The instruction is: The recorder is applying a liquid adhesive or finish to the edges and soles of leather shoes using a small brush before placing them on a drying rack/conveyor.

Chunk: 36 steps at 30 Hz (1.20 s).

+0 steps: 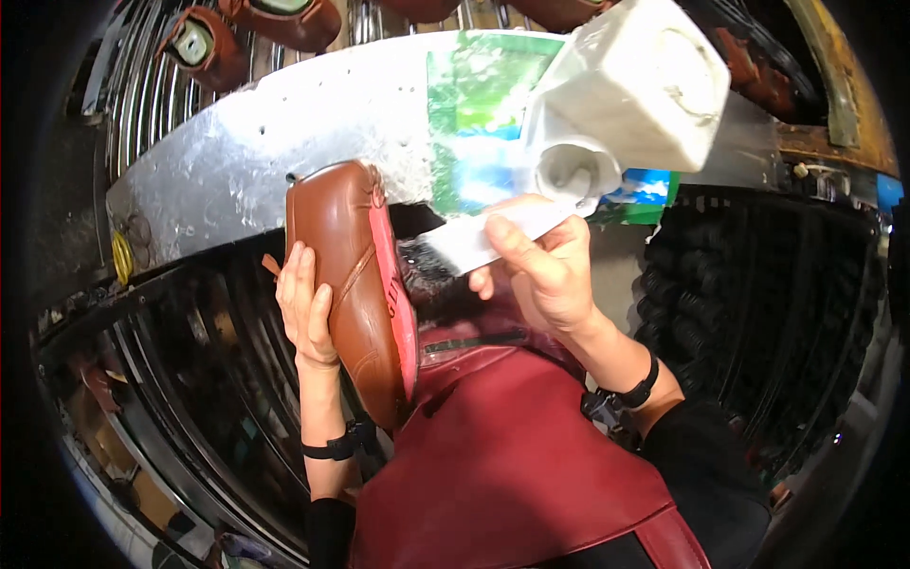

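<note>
My left hand (308, 308) is wrapped around a brown leather shoe upper (336, 256) and holds it on its side, its long axis running toward me. Along the shoe's right side runs a pink-red underside (394, 294) with dark lettering. In my right hand (550, 261) is a flat brush (469, 245) with a white handle, pinched between thumb and fingers. Its dark bristles point left and are against or very close to the pink underside; exact contact cannot be told. Just beyond the right hand stands a small white cup (578, 175), joined to a tilted white plastic container (654, 81).
A curved, stained metal worktop (256, 142) spans the far side, partly covered by a green-and-blue sheet (479, 123). Behind it, several brown shoes (204, 47) sit on a roller rack (142, 123). A red apron (502, 465) covers my lap. Dark racks (758, 313) stand at the right.
</note>
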Available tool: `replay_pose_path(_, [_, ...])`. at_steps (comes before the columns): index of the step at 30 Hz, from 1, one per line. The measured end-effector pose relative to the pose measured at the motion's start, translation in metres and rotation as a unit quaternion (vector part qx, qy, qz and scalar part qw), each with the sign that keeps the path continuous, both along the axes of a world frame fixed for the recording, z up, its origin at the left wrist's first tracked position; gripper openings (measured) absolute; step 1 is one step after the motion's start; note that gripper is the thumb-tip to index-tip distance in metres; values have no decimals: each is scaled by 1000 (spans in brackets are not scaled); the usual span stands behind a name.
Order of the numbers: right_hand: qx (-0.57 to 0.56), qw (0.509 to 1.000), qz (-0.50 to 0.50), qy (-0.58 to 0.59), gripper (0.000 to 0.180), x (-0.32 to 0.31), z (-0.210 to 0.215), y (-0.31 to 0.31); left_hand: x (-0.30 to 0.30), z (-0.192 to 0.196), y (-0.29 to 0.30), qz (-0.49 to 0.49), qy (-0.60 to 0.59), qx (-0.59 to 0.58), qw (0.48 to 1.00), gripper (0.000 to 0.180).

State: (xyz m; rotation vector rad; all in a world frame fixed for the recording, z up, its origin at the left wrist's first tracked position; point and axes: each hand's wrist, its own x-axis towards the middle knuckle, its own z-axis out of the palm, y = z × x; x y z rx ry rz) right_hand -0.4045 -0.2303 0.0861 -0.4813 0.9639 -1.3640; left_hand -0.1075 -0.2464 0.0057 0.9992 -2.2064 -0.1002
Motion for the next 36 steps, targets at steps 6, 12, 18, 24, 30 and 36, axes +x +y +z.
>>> replay_pose_path(6, [-91,986,59,123,14,29,-2,-20,4,5,1,11,11,-14,1000,27])
replay_pose_path(12, [-42,974,41,217,15,39,-3,-83,5,10,2,5,7,-28,1000,29])
replay_pose_path(18, [-53,987,42,149,19,34,-9,-99,3,11,6,11,16,-15,1000,31])
replay_pose_path(24, [-19,986,106,129,15,28,5,-20,-1,12,-3,13,33,-33,999,29])
replay_pose_path(30, [-320,898,151,261,16,24,29,35,-8,14,-10,6,38,-79,996,36])
replay_pose_path(36, [-392,860,231,231,29,19,55,76,-16,22,-7,8,46,-85,995,40])
